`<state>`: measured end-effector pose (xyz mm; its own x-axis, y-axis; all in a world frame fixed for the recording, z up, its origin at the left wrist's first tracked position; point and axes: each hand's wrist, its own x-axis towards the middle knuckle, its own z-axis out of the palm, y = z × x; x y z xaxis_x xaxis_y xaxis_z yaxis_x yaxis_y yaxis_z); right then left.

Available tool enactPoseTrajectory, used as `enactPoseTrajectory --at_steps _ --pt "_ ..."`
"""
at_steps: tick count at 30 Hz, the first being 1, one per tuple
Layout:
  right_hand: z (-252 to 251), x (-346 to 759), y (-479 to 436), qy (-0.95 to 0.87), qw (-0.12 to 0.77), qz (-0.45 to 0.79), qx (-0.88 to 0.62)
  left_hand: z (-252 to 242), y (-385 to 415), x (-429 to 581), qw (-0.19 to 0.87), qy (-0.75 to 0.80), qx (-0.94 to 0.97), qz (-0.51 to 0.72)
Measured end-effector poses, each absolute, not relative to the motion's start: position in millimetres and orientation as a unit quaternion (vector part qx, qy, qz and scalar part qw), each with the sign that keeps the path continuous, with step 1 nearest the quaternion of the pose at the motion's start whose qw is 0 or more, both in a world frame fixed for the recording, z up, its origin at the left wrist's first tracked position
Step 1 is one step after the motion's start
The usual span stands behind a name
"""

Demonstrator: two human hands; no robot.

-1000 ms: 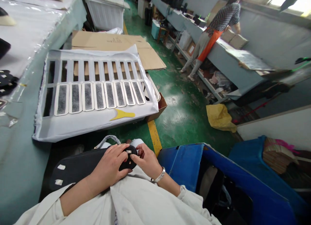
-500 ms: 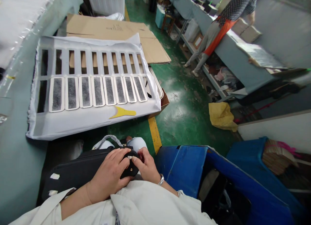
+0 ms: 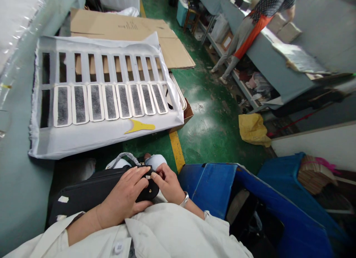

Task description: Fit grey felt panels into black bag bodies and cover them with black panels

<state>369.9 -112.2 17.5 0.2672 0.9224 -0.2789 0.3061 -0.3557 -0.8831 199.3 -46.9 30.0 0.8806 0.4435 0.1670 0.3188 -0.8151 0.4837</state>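
Observation:
A black bag [image 3: 83, 196] lies across my lap, with small gold studs on its near end. Its handle [image 3: 124, 157] looks wrapped in pale film and rises at the far side. My left hand [image 3: 129, 191] grips the bag's end from above, its fingers bent over the top and the thumb low on the side. Close beside it, my right hand [image 3: 168, 185] pinches at a small white piece of tape [image 3: 148, 177] on the bag's end; its fingertips are partly hidden. Two more white tape pieces [image 3: 63, 199] stick to the bag's left part.
Ahead, a white sheet with cut-out slots [image 3: 111, 133] carries several dark, white-edged strips and a yellow piece [image 3: 139, 126]. Cardboard [image 3: 119, 24] lies behind it. To my right stands a blue bin [image 3: 207, 191] with dark items inside. A person in an orange apron [image 3: 251, 37] stands at the far bench.
The whole view has shifted slightly, so the sheet sits a little higher and further left. Both hands stay at the bag's end, with only slight finger movement around the white tape.

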Motion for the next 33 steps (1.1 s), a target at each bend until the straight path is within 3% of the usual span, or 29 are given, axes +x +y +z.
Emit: enactPoseTrajectory --at_steps 7,14,27,33 --pt "-2 384 -129 -0.243 0.469 0.629 -0.571 33 -45 187 0.177 0.134 0.960 0.172" --pt "-18 380 -177 -0.203 0.504 0.548 -0.636 43 -53 191 0.155 0.081 0.969 0.173" --pt "6 379 -184 -0.491 0.454 0.340 -0.661 40 -48 191 0.153 0.071 0.973 0.159" --pt "14 372 -157 -0.492 0.459 0.316 -0.669 43 -53 192 0.178 0.124 0.959 0.181"
